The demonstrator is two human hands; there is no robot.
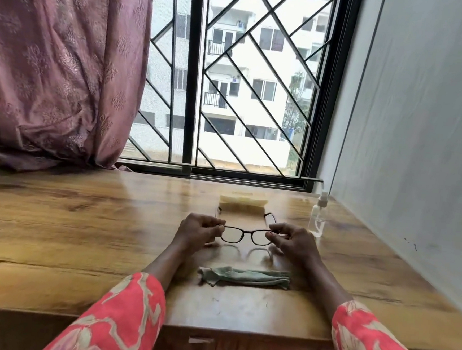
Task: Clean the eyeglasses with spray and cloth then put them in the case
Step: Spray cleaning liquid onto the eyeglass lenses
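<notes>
Dark-framed eyeglasses [246,234] hang just above the wooden table [81,232], temples unfolded and pointing away from me. My left hand [199,231] pinches the frame's left corner and my right hand [292,240] pinches its right corner. A crumpled green cloth [244,276] lies on the table between my forearms, nearer to me. A pale yellow case [243,200] sits beyond the glasses, near the window. A clear spray bottle [317,216] with a white top stands upright to the right of my right hand.
A barred window [231,92] runs along the table's far edge. A mauve curtain [61,65] hangs at the left, its hem on the table. A grey wall [421,134] borders the right side.
</notes>
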